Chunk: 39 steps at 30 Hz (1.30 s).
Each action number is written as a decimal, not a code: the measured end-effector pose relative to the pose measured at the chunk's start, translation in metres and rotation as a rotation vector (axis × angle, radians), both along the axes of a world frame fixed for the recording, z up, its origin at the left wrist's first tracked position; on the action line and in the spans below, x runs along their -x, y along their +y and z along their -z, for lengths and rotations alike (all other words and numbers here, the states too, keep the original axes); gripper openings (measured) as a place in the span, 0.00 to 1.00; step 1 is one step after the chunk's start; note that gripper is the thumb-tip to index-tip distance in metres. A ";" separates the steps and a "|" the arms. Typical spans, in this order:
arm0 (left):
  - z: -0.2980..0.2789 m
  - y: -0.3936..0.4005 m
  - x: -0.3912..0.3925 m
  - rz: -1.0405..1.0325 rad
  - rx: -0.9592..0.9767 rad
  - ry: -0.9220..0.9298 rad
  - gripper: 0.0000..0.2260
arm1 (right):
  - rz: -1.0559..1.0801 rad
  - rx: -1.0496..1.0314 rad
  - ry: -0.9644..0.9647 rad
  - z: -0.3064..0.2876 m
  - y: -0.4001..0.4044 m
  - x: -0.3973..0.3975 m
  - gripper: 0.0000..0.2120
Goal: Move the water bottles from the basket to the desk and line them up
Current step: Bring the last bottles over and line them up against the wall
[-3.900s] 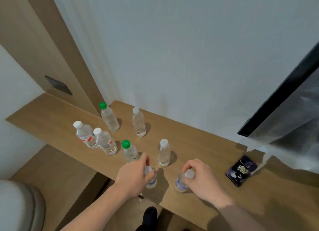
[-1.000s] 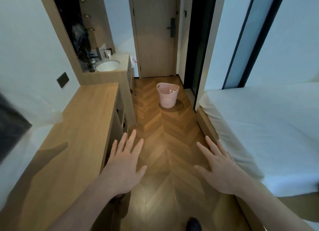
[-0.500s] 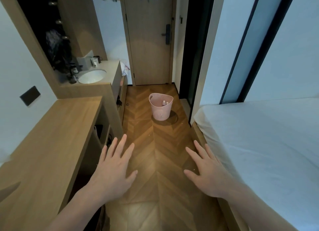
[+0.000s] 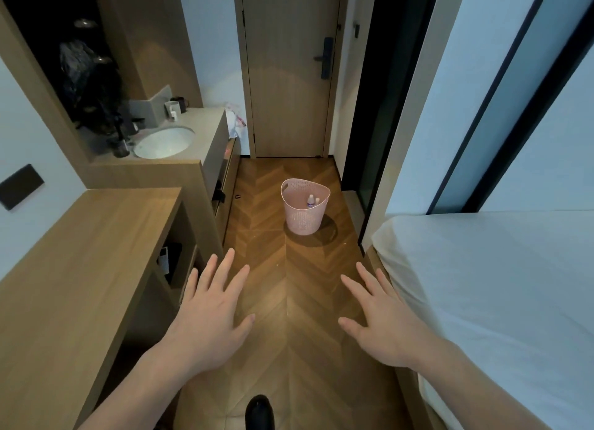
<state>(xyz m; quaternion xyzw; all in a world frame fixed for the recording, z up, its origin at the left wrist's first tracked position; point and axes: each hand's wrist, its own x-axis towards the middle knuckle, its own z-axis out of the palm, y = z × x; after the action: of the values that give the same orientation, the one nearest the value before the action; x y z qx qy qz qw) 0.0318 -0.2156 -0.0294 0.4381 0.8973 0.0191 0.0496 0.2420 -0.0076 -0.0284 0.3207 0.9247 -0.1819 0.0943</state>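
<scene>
Head view looks down a narrow strip of wooden floor (image 4: 289, 301) with the bench (image 4: 80, 253) along one side and a bed (image 4: 482, 301) along the other, and both hands stretched out in front over the floor. The left hand (image 4: 209, 317) is spread wide with straight fingers and holds nothing; the right hand (image 4: 382, 326) is the same, flat and empty. The pink basket (image 4: 303, 220) stands on the floor well ahead, near the door (image 4: 289, 76), and two bottles (image 4: 311, 201) show upright inside it, close against its far wall. The part of the bench in view carries nothing of the task. The step in hand looks like the walk to the basket for another load. The risks, as I judge them: the passage is tight, so a hip or forearm could catch the bench corner or the bed edge on the way. The basket looks light and tall, so a hurried reach over its rim might tip it or drag it along the floor. The bottles sit deep and close together, so grabbing both at once could knock one over or give a poor grip on a smooth body, and a bottle could slip on the carry back.
</scene>
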 end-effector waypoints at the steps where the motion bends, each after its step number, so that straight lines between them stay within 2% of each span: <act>1: 0.002 0.012 0.017 0.006 -0.013 -0.009 0.38 | 0.005 -0.001 -0.003 0.000 0.010 0.015 0.37; 11: 0.011 0.134 0.167 0.128 0.021 -0.069 0.36 | 0.143 0.013 -0.020 0.011 0.109 0.142 0.38; 21: 0.024 0.267 0.262 0.230 0.022 -0.101 0.35 | 0.232 0.065 -0.048 0.023 0.223 0.227 0.38; 30: 0.042 0.406 0.342 0.206 0.056 -0.082 0.35 | 0.168 0.129 -0.003 0.060 0.371 0.313 0.37; 39: 0.050 0.521 0.400 0.107 0.048 -0.150 0.34 | 0.079 0.174 -0.040 0.070 0.512 0.393 0.38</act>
<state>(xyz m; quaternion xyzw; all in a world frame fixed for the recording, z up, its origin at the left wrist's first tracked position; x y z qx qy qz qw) -0.3686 0.3049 -0.0793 0.4815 0.8666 0.0276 0.1280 -0.1510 0.5047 -0.0988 0.3513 0.8899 -0.2587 0.1332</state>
